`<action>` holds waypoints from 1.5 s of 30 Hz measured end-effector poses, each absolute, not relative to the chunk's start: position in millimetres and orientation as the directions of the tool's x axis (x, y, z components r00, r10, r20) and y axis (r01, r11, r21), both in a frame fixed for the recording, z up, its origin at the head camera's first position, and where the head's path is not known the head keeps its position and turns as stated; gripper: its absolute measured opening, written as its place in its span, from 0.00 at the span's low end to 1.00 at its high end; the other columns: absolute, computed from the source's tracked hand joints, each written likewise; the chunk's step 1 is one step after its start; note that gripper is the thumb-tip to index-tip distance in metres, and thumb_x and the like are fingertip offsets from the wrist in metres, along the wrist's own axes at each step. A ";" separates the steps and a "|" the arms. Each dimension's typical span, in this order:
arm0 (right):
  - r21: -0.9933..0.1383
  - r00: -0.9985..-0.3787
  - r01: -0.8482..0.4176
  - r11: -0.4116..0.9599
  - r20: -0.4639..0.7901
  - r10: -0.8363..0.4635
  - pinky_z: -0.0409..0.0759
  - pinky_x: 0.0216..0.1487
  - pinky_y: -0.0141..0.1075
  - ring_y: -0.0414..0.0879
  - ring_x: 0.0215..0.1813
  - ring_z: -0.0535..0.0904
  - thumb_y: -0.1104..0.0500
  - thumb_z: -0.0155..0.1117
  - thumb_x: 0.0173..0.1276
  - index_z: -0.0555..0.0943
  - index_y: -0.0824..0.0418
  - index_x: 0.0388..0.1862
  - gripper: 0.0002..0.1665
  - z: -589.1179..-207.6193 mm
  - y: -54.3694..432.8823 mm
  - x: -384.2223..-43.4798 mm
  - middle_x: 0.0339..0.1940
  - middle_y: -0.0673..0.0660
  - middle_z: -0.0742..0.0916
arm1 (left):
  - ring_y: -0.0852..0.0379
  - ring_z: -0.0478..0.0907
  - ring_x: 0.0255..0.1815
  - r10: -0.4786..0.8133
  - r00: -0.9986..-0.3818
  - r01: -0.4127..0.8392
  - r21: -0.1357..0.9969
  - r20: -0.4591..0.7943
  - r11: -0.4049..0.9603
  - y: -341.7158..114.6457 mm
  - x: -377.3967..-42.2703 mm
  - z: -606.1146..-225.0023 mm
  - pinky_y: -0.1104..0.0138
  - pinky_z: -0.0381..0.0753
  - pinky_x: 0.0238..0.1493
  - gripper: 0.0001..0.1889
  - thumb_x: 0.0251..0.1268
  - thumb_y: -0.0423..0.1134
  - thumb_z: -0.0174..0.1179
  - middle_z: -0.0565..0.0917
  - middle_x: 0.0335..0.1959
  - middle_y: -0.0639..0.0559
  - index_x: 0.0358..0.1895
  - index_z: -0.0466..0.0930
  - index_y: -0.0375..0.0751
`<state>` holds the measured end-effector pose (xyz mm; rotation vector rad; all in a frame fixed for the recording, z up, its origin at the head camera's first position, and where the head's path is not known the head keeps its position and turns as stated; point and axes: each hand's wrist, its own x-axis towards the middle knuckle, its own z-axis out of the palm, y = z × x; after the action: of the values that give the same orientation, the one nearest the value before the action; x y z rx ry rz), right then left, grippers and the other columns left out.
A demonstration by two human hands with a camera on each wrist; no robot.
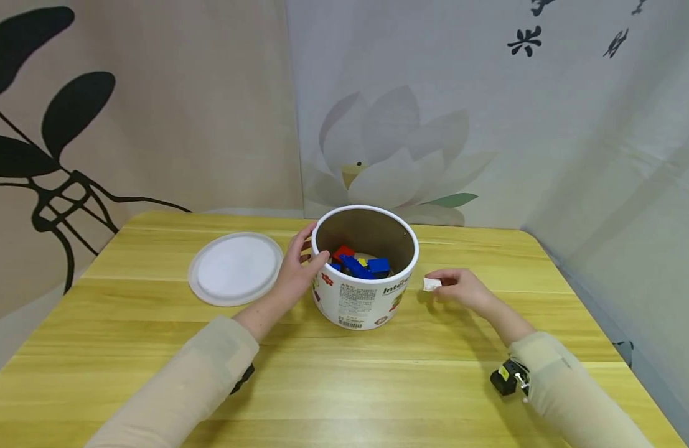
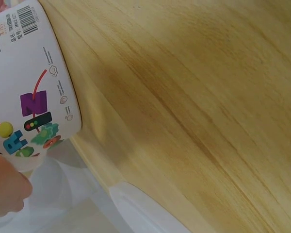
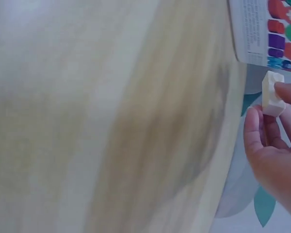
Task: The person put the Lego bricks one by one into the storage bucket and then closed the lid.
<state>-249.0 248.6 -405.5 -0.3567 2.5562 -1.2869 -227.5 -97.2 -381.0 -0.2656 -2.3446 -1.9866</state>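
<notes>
A white round bucket (image 1: 358, 305) with printed pictures and a barcode stands upright on the table. Inside lie several toy blocks, among them a red block (image 1: 343, 252) and a blue block (image 1: 379, 267). My left hand (image 1: 299, 264) grips the bucket's left side at the rim, thumb toward the front and fingers spread behind. To the right of the bucket, my right hand (image 1: 460, 289) pinches a small white toy brick (image 3: 271, 94) between thumb and fingers, above the tabletop.
A white round lid (image 1: 236, 269) lies flat on the wooden table (image 1: 333, 398), left of the bucket. Behind the table's far edge hangs a printed curtain (image 1: 221, 124). A small black device (image 1: 505, 378) is strapped at the right wrist.
</notes>
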 end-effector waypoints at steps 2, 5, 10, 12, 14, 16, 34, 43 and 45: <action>-0.810 -0.939 -0.096 0.578 -0.120 -0.323 0.77 0.41 0.27 0.35 0.40 0.75 0.64 0.62 0.61 0.75 0.73 0.56 0.24 -400.7 248.8 -249.6 0.47 0.66 0.83 | 0.44 0.59 0.68 0.093 -0.984 0.166 0.974 0.152 0.155 -98.2 -227.3 -380.9 0.51 0.60 0.67 0.32 0.66 0.39 0.54 0.57 0.71 0.48 0.72 0.54 0.50; -0.813 -0.936 -0.084 0.576 -0.134 -0.325 0.78 0.45 0.30 0.34 0.42 0.75 0.63 0.60 0.63 0.74 0.72 0.58 0.25 -392.3 248.9 -250.2 0.50 0.66 0.82 | 0.43 0.58 0.68 0.094 -0.984 0.166 0.974 0.153 0.151 -100.0 -227.7 -381.2 0.51 0.60 0.67 0.32 0.66 0.39 0.54 0.57 0.71 0.48 0.72 0.54 0.50; -0.829 -0.941 -0.065 0.555 -0.135 -0.312 0.78 0.49 0.34 0.32 0.42 0.76 0.62 0.59 0.64 0.72 0.73 0.59 0.26 -377.8 250.2 -251.0 0.49 0.62 0.82 | 0.43 0.58 0.68 0.096 -0.983 0.172 0.974 0.159 0.148 -101.2 -229.8 -382.4 0.51 0.60 0.66 0.32 0.66 0.39 0.53 0.57 0.71 0.47 0.72 0.53 0.49; -0.839 -0.945 -0.052 0.542 -0.135 -0.299 0.77 0.48 0.30 0.31 0.41 0.76 0.62 0.59 0.64 0.72 0.73 0.60 0.26 -372.5 251.0 -251.6 0.48 0.58 0.83 | 0.43 0.58 0.68 0.094 -0.983 0.170 0.974 0.157 0.149 -100.8 -229.7 -381.4 0.52 0.60 0.66 0.32 0.66 0.39 0.53 0.57 0.71 0.48 0.72 0.54 0.49; -0.845 -0.949 -0.040 0.534 -0.136 -0.286 0.75 0.48 0.27 0.30 0.41 0.76 0.62 0.59 0.64 0.71 0.73 0.60 0.27 -367.1 251.6 -251.7 0.47 0.53 0.82 | 0.44 0.58 0.68 0.093 -0.983 0.169 0.974 0.156 0.151 -100.2 -229.0 -380.0 0.52 0.60 0.67 0.32 0.66 0.39 0.54 0.57 0.71 0.48 0.72 0.54 0.49; -0.847 -0.950 -0.032 0.530 -0.139 -0.280 0.74 0.48 0.26 0.30 0.41 0.76 0.62 0.58 0.65 0.70 0.73 0.61 0.27 -361.8 252.0 -251.6 0.46 0.49 0.82 | 0.44 0.58 0.68 0.094 -0.983 0.169 0.974 0.156 0.150 -99.6 -228.1 -378.7 0.52 0.60 0.67 0.32 0.66 0.39 0.54 0.57 0.71 0.48 0.72 0.54 0.48; -0.880 -0.953 -0.061 0.472 -0.089 -0.290 0.73 0.49 0.26 0.32 0.42 0.76 0.61 0.59 0.65 0.69 0.72 0.62 0.28 -321.8 252.5 -259.4 0.37 0.34 0.81 | 0.45 0.59 0.68 0.093 -0.983 0.167 0.978 0.156 0.126 -96.8 -228.1 -379.3 0.53 0.60 0.66 0.32 0.66 0.39 0.54 0.58 0.70 0.49 0.71 0.55 0.49; -0.879 -0.950 -0.075 0.471 -0.081 -0.303 0.72 0.51 0.25 0.33 0.44 0.77 0.59 0.59 0.66 0.71 0.69 0.60 0.25 -303.8 242.1 -259.7 0.38 0.35 0.81 | 0.44 0.58 0.68 0.096 -0.984 0.164 0.979 0.153 0.124 -96.6 -228.0 -379.9 0.53 0.59 0.67 0.32 0.65 0.39 0.55 0.58 0.70 0.49 0.71 0.55 0.49; -0.885 -0.949 -0.091 0.457 -0.062 -0.309 0.73 0.50 0.25 0.33 0.43 0.77 0.60 0.59 0.66 0.73 0.67 0.59 0.23 -300.1 239.7 -260.4 0.38 0.35 0.82 | 0.43 0.58 0.68 0.095 -0.983 0.165 0.979 0.154 0.123 -96.4 -228.2 -380.5 0.53 0.60 0.66 0.32 0.65 0.39 0.55 0.58 0.70 0.49 0.71 0.55 0.49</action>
<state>-260.4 239.7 -300.1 -0.3475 2.4922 -1.4940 -228.2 -96.4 -380.5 -0.2680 -2.3126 -2.0283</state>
